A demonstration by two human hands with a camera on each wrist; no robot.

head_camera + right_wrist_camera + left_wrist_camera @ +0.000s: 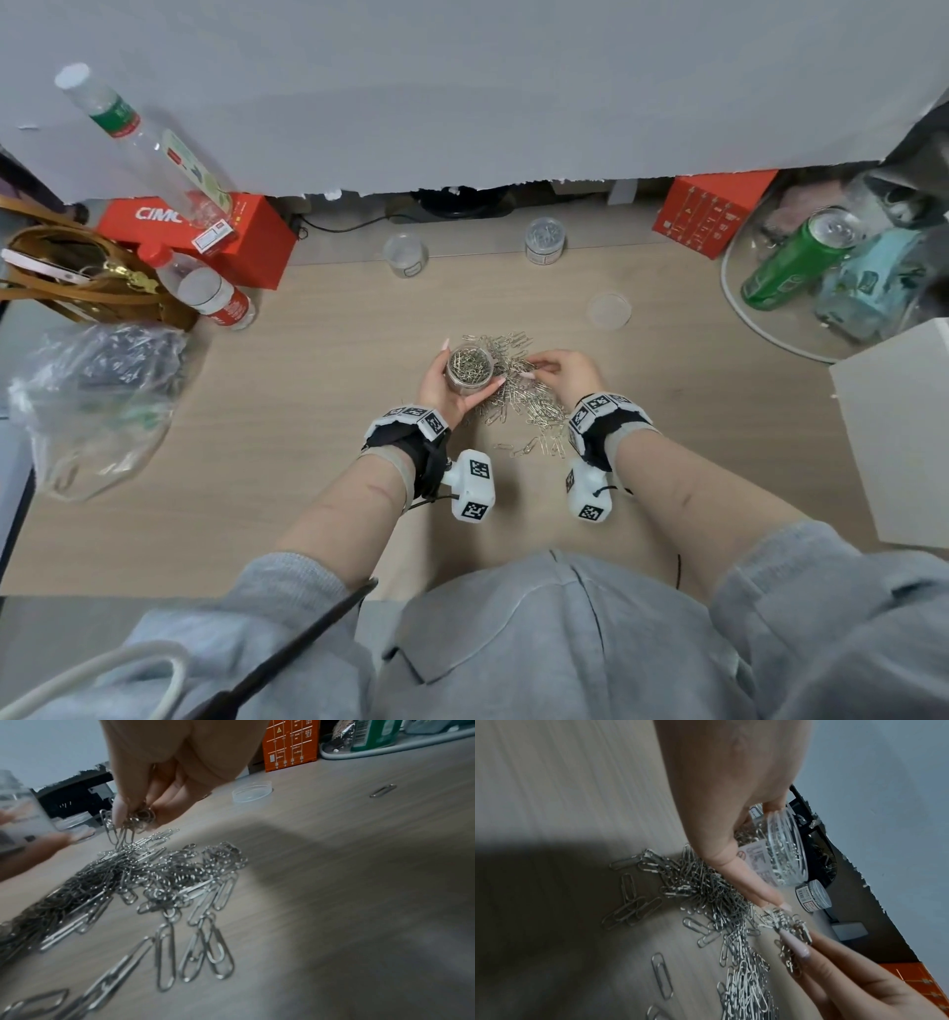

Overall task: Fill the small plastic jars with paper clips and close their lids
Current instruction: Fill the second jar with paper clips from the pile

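My left hand [445, 383] grips a small clear plastic jar [469, 369], open-topped and nearly full of silver paper clips; the same jar [780, 850] shows in the left wrist view. Just right of it my right hand [557, 371] pinches a small bunch of paper clips [133, 821] above the loose pile of paper clips [518, 395] on the wooden desk. A loose clear lid [609, 310] lies on the desk behind the pile. Further back stand a lidded jar full of clips [545, 240] and an empty clear jar [405, 254].
At the left are water bottles [213, 293], a red box [241, 241], a brown bag [77, 277] and a clear plastic bag [87, 406]. On the right sit an orange box [711, 210], a green can [798, 257] on a round tray and a white box [898, 437].
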